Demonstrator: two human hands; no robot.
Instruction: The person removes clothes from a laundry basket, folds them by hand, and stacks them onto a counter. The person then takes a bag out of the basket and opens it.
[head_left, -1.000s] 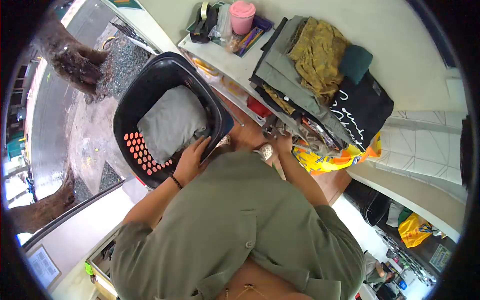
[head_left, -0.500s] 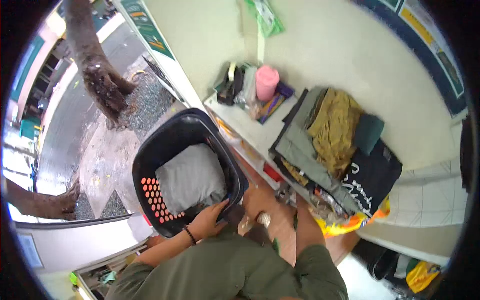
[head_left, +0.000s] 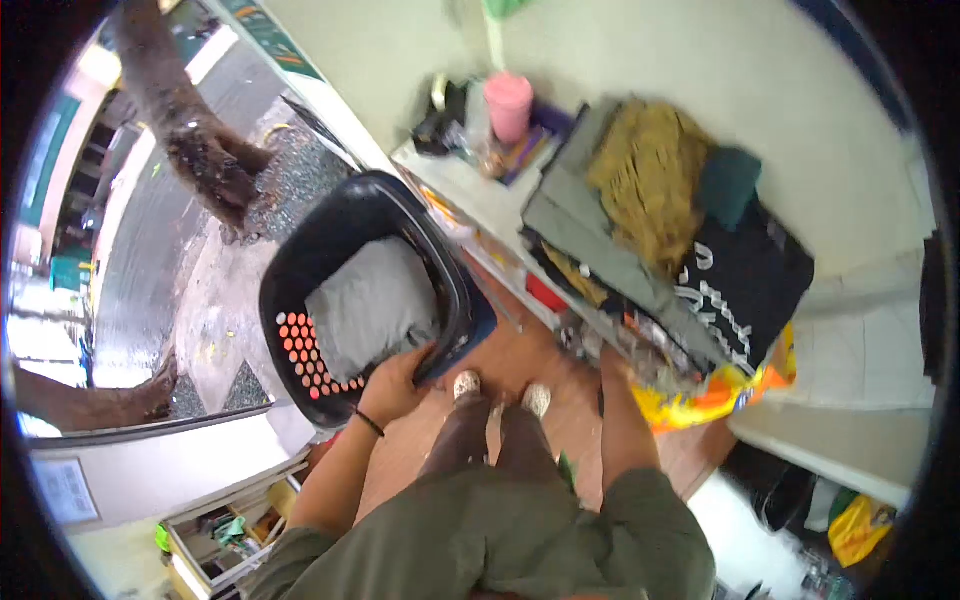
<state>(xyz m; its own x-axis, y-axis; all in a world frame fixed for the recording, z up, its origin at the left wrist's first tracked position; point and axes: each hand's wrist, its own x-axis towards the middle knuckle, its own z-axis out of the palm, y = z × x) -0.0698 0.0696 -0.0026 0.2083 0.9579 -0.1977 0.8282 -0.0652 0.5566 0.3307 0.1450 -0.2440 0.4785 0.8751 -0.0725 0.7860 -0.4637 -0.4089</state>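
Note:
My left hand [head_left: 395, 385] is closed on the near rim of a black plastic basket [head_left: 455, 270], which leans on its side of the floor area at the left. Inside the basket lies a folded grey cloth [head_left: 375, 305]; orange shows through the basket's holes. On the right, my right hand [head_left: 614, 368] reaches to the front of the shelf, beside a stack of folded clothes and a yellow plastic bag [head_left: 690, 405]. Its fingers are hidden there. The stack holds grey clothing [head_left: 570, 215], a mustard garment [head_left: 650, 180] and a black shirt with white lettering [head_left: 745, 280].
A pink cup-like container [head_left: 509, 105] and small items stand on the white shelf [head_left: 430, 170]. An open drawer [head_left: 235, 540] is at lower left. Beyond the window at left are a tree trunk [head_left: 190, 130] and pavement. A yellow item [head_left: 860, 530] lies at lower right.
The view has shifted, and my legs and shoes now show below. The basket, with my left hand on its rim, sits slightly higher in view. My right hand stays by the clothes.

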